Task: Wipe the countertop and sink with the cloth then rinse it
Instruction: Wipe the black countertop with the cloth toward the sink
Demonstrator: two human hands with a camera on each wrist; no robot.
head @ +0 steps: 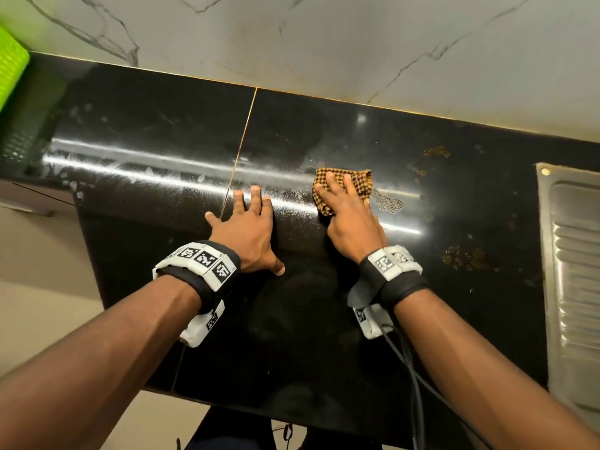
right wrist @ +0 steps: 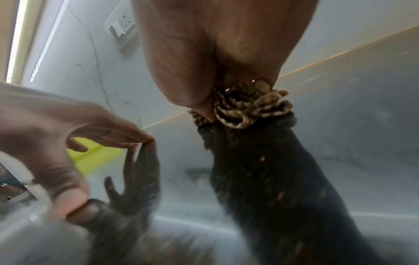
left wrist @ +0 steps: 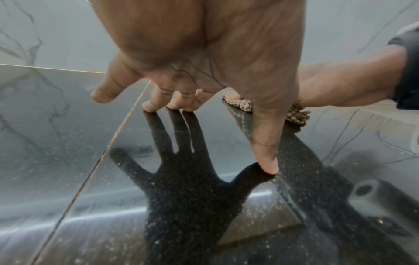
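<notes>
A brown-and-yellow checked cloth (head: 361,180) lies bunched on the glossy black countertop (head: 156,125), right of its seam. My right hand (head: 347,216) presses down on the cloth with its fingers spread over the top. The right wrist view shows the cloth (right wrist: 244,109) crumpled under my palm (right wrist: 204,53). My left hand (head: 246,227) rests flat on the counter beside the seam, fingers straight, holding nothing; the left wrist view shows its fingertips (left wrist: 149,107) touching the surface, with the cloth (left wrist: 297,116) just beyond. The steel sink drainboard (head: 574,271) is at the far right.
Brown stains (head: 464,258) and a wet smear (head: 388,203) mark the counter to the right of the cloth. A marble-look wall (head: 324,43) backs the counter. A bright green object (head: 11,66) sits at the far left. The counter's front edge is near my body.
</notes>
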